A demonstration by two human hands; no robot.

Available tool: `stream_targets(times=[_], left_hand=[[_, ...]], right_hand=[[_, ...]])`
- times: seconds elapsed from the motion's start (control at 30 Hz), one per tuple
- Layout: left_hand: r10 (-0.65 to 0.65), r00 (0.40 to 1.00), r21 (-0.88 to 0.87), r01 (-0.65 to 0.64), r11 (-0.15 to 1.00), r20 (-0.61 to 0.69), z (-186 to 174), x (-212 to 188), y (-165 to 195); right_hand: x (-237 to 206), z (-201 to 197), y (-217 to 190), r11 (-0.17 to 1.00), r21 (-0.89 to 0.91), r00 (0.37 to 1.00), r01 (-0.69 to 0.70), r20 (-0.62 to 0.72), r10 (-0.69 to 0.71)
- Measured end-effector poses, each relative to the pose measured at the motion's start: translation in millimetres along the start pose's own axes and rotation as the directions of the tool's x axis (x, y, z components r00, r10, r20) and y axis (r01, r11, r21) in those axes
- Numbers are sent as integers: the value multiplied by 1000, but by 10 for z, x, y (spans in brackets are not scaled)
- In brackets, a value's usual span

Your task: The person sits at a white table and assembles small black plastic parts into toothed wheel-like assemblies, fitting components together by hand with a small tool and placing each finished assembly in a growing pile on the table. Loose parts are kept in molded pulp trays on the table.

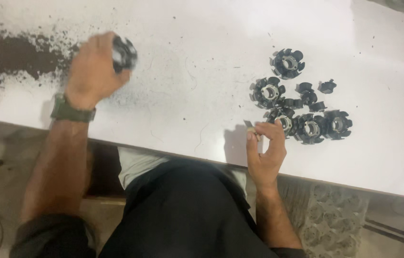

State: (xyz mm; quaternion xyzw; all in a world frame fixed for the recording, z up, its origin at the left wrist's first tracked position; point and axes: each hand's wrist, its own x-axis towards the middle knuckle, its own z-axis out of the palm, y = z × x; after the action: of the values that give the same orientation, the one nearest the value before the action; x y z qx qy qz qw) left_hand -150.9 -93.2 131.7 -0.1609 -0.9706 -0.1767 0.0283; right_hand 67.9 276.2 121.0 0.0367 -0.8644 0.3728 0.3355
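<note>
Black finned rotor (124,53), blurred, in closed left hand (93,67); right hand (265,152) pinching small blade (251,129).

A single view comes from a camera worn on the person's head. It looks steeply down over the lap and forearms onto the white desk (202,95), whose near edge runs slanted across the lower frame. The view sits close, at arm's length. The desk fills the upper two thirds; floor shows below. There is no second view to overlap with.
</note>
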Motion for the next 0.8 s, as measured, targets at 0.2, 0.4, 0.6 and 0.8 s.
stream_targets(times=[0.2, 0.4, 0.6, 0.8], left_hand=[[120, 930, -133, -78, 988, 349, -185, -351, 815], [318, 917, -288, -245, 926, 243, 182, -707, 1575], [568, 820, -406, -543, 735, -69, 117, -844, 1647], [457, 885, -382, -455, 804, -93, 223, -875, 1734]], right_hand=[[-142, -32, 57, 995, 60, 997, -77, 9, 77], [-201, 48, -38, 992, 100, 995, -83, 68, 77], [-251, 132, -142, 993, 96, 993, -69, 104, 59], [-168, 256, -289, 998, 53, 990, -43, 137, 35]])
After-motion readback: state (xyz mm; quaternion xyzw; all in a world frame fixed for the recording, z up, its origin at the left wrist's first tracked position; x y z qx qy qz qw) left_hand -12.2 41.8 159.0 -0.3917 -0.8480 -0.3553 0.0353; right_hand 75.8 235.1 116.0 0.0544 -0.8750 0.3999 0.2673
